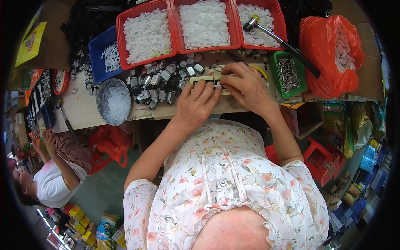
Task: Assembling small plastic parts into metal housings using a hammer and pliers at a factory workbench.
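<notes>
A narrow cream-coloured block (201, 78) with a dark slot lies near the table's front edge. My left hand (196, 105) holds its near side, fingers bent together over the edge. Over the block's right end is my right hand (248, 88), thumb and fingertips pinched at the slot; what they hold is too small and covered to name. A small white piece shows between the two hands' fingertips. Just left of the block lies a heap of small silver-and-black motors (156, 79).
Red trays (171, 49) of white plastic parts stand at the back, a hammer (287, 48) across the right one. A green tray (278, 79) of metal pins and a red bag (318, 79) are right. Left are a blue tray (96, 68), a round bowl (99, 106) and a co-worker (56, 183).
</notes>
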A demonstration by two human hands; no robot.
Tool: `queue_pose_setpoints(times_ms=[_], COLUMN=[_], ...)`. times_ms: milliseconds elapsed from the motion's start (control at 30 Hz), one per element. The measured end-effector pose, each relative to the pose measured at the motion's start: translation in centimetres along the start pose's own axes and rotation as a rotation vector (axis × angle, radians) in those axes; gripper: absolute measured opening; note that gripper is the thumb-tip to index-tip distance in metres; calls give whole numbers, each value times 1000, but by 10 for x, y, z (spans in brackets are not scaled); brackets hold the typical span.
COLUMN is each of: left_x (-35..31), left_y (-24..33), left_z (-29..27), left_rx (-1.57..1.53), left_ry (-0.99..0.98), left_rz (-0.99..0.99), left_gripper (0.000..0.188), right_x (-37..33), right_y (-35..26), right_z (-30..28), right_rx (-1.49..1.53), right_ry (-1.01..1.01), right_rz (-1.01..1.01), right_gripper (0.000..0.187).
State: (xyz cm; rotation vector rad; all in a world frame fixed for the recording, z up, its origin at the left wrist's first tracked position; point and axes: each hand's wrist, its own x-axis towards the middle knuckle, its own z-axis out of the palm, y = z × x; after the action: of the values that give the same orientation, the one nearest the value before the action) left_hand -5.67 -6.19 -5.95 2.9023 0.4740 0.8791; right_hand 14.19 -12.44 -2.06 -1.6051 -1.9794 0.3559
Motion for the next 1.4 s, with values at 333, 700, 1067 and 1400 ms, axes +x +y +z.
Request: queue_pose_setpoints(times_ms=[333,700,1067,1400], left_x=[-1,33,63,69], left_y=[-5,-25,-146,-157], left_z=[-5,-28,-56,-49], left_rx=[219,-368,-129,-154], left_ry=[-41,31,-192,-105], left_rz=[148,-62,-321,-294], left_gripper=[32,28,19,16], right_x=[-7,-19,-43,-66], right_y=[-3,-12,3,116], right_z=[10,-6,-123,-214], right_rx=[31,129,-227,-643], right_ry=[83,121,529,328], right_rz=[20,168,274,327], right_gripper=[24,27,20,31])
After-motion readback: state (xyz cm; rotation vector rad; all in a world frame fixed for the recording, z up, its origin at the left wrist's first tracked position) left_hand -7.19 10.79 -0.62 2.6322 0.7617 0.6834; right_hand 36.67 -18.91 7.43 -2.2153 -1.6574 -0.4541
